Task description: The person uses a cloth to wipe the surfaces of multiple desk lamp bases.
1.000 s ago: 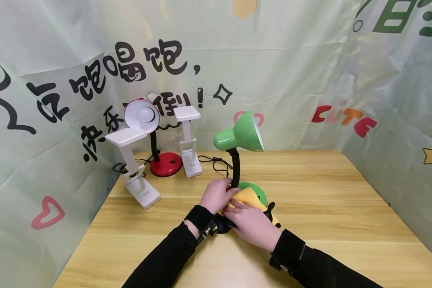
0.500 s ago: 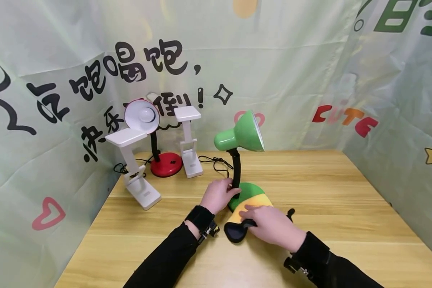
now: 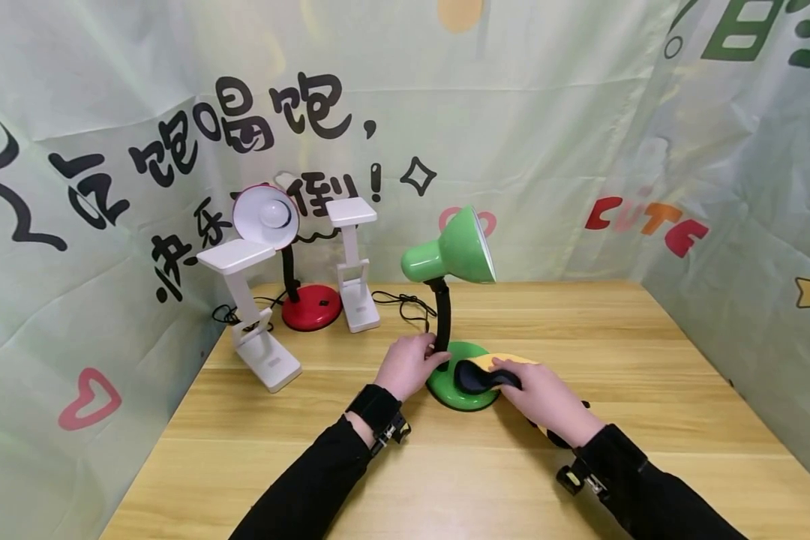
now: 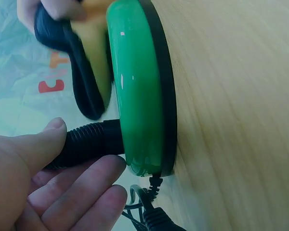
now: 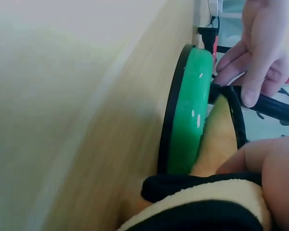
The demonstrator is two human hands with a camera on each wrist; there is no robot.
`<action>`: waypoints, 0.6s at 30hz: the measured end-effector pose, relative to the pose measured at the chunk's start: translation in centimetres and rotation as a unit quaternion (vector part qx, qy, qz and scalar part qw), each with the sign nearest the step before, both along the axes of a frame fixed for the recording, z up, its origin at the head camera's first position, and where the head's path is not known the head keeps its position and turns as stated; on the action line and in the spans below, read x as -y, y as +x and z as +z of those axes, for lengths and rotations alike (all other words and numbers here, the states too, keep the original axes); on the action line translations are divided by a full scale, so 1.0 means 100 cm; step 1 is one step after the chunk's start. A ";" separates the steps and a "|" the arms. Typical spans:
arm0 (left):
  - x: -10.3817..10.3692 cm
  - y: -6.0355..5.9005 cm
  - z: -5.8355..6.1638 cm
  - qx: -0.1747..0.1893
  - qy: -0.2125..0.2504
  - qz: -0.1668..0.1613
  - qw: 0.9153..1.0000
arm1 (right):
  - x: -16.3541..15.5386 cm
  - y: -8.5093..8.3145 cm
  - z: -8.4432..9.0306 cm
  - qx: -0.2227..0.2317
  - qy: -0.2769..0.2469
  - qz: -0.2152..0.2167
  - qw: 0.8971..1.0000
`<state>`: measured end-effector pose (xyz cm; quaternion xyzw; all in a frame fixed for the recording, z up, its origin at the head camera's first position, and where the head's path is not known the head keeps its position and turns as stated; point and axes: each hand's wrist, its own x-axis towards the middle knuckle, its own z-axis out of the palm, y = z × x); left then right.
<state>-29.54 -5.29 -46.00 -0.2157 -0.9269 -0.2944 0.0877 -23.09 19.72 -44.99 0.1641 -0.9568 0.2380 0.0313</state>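
Both our hands work low: left hand (image 3: pixel 408 365) curls around the lamp neck (image 3: pixel 443 322), right hand (image 3: pixel 543 396) pinches the cloth (image 3: pixel 475 373) against the green base (image 3: pixel 457 397).

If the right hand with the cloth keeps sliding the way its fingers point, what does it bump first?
Probably the black neck of the green lamp, where the left hand grips it; depth is hard to judge.

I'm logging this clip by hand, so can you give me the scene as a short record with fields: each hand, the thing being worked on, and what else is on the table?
left hand: grips the black neck of the green lamp just above its base
right hand: presses a yellow cloth with black edging onto the lamp's base
table: wooden
other things: red lamp, two white lamps, at the back left
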 end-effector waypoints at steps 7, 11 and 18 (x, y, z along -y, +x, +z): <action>0.000 0.001 0.001 0.006 -0.001 -0.002 1.000 | 0.018 -0.037 -0.006 -0.001 0.001 -0.024 1.000; 0.000 0.000 0.001 0.010 0.003 -0.003 1.000 | 0.033 -0.059 -0.007 -0.008 -0.006 0.007 1.000; 0.001 -0.001 0.000 0.005 0.012 -0.008 1.000 | 0.049 -0.076 -0.007 -0.043 -0.014 0.071 0.997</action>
